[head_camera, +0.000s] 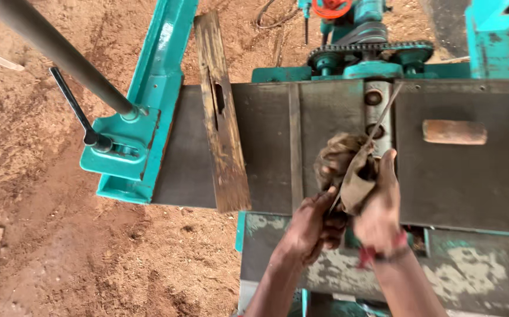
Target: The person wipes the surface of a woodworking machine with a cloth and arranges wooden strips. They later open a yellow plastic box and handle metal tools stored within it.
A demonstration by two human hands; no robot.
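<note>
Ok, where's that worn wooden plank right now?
In the head view, the plank lies on the left part of the dark machine table, next to the teal bracket, well left of both hands and the rag they hold.

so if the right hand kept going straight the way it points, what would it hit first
The right hand points up the dark steel table, holding a brown rag. Straight on it would probably meet the slotted metal strip with round holes first, then the chain and sprockets, though depth is unclear.
</note>
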